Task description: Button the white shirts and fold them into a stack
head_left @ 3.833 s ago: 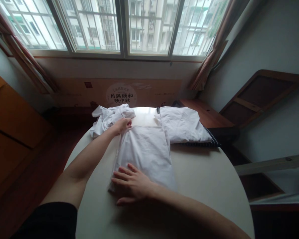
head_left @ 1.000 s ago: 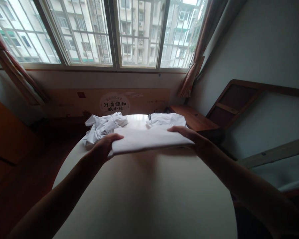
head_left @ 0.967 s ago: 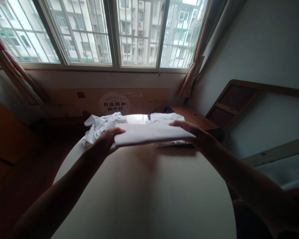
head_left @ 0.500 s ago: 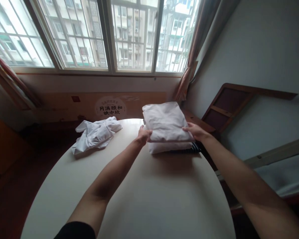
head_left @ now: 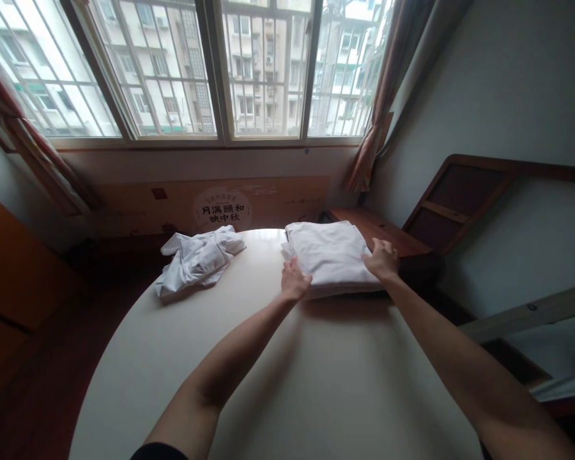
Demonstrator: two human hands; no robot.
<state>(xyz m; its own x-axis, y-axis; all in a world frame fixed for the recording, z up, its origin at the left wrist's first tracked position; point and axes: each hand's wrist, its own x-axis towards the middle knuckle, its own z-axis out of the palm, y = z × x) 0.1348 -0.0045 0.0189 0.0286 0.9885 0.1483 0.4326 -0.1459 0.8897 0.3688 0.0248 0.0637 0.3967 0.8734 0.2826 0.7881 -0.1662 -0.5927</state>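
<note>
A folded white garment (head_left: 328, 255) lies on top of a stack of folded clothes at the far right of the round table (head_left: 278, 383). My left hand (head_left: 294, 281) rests on the stack's near left corner, fingers curled over the cloth edge. My right hand (head_left: 381, 259) lies on its near right corner, fingers bent onto the fabric. A crumpled white garment (head_left: 196, 259) sits loose at the far left of the table, away from both hands.
A barred window (head_left: 220, 64) with curtains (head_left: 383, 83) runs along the far wall above a cardboard panel with printed characters (head_left: 223, 209). A wooden side table (head_left: 378, 230) stands behind the stack. A wooden frame (head_left: 464, 198) leans on the right wall.
Both hands carried the folded white garment from the table's middle to the far right and laid it flat on the stack. Half a second ago it was tilted up; now it lies level.
</note>
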